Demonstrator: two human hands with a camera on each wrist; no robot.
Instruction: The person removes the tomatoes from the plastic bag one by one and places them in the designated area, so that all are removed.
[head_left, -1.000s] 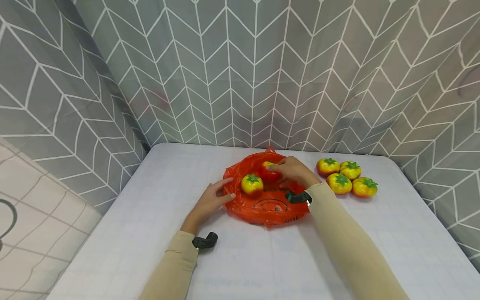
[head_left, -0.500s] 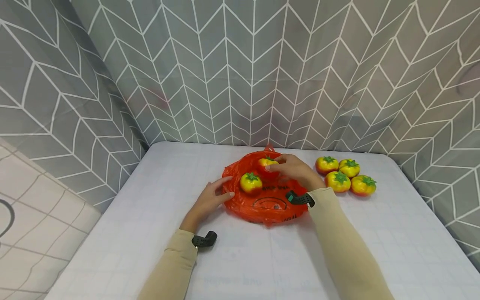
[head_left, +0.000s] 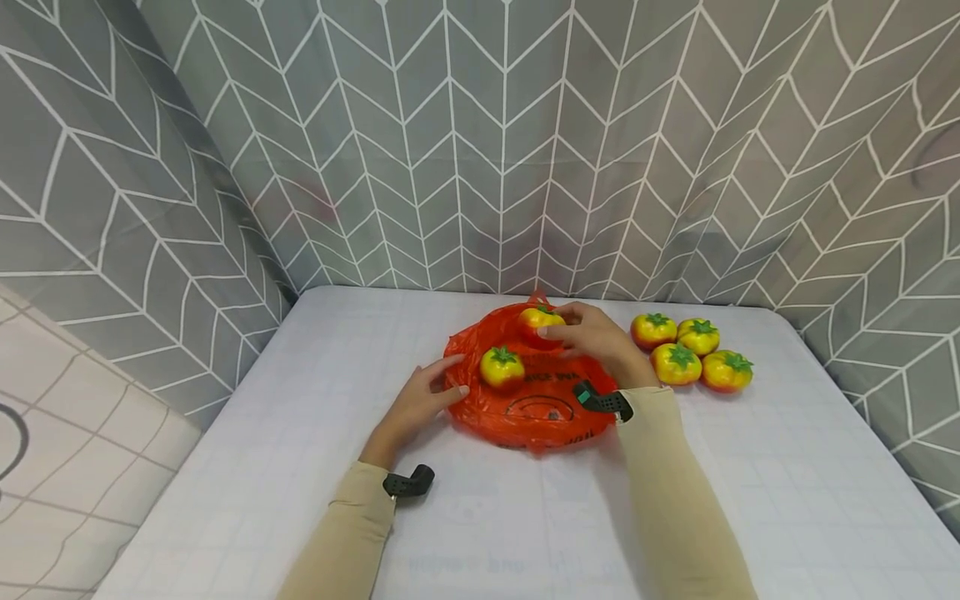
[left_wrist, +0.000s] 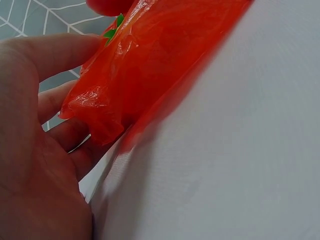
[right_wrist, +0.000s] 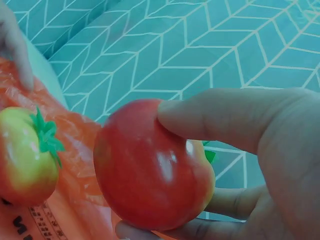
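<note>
A red plastic bag (head_left: pixel 487 417) with dark print lies spread flat on the white table. In the head view, my right hand (head_left: pixel 600 340) is over its far part, gripping a red-and-yellow tomato (head_left: pixel 534 325) with a green leafy top. The right wrist view has the thumb across the tomato's upper side and fingers beneath it. A second tomato (head_left: pixel 501 369) sits on the bag, left of the held one. At the bag's left edge is my left hand (head_left: pixel 415 404). Its thumb and fingers hold the crumpled rim (left_wrist: pixel 100 107) in the left wrist view.
Several more tomatoes (head_left: pixel 677 365) sit grouped on the table (head_left: pixel 480 517), to the right of the bag. A grey curtain (head_left: pixel 480 150) with white zigzag lines hangs behind the table and along its sides.
My right hand has raised the tomato slightly away from the bag and tilted it, its wrist turning a little. The left hand stays at the bag's rim.
</note>
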